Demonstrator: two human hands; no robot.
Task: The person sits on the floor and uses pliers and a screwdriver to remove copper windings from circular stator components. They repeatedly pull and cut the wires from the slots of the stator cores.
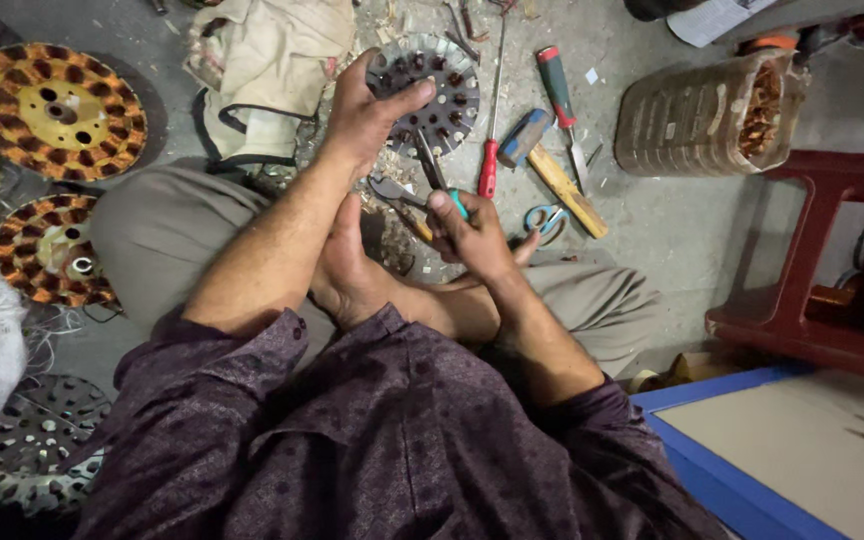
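A dark purple shirt [392, 440] with a faint dotted pattern, sleeves pushed up past the elbows; loose grey-khaki trousers [167, 225]; feet bare.
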